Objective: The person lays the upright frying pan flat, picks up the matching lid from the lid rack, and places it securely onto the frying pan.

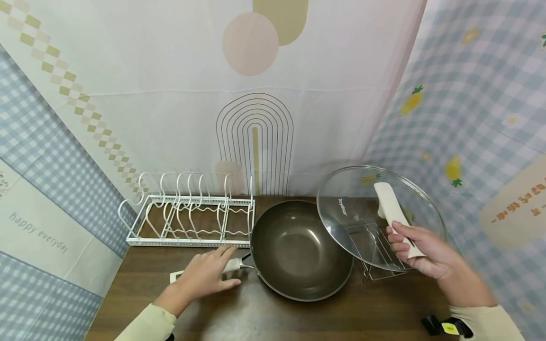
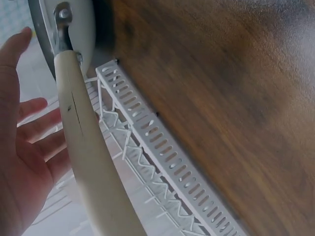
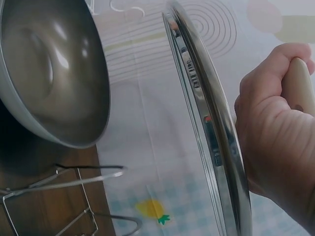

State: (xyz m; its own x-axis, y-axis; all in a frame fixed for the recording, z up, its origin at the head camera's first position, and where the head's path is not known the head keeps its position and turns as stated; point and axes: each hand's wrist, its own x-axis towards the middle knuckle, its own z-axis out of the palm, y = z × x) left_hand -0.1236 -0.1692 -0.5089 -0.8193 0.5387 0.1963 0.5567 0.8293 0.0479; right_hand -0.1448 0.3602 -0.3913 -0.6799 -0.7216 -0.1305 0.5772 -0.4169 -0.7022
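Observation:
A dark wok-style pan (image 1: 298,251) sits on the wooden table with its cream handle (image 1: 232,266) pointing left. My left hand (image 1: 204,275) is over that handle, thumb and fingers spread; in the left wrist view the fingers extend beside the handle (image 2: 88,137) without curling round it. Whether they touch it I cannot tell. Right of the pan, my right hand (image 1: 426,248) grips the long cream handle (image 1: 389,203) of a clear glass lid (image 1: 354,203). The lid is raised and tilted, its metal rim (image 3: 224,128) seen edge-on in the right wrist view, apart from the pan.
A white wire pot rack (image 1: 192,244) with upright loops stands left of the pan, against the back. Below the lid, a small metal wire rack (image 3: 78,181) rests on the table (image 1: 264,312). Patterned cloth (image 1: 192,118) hangs close behind and on both sides.

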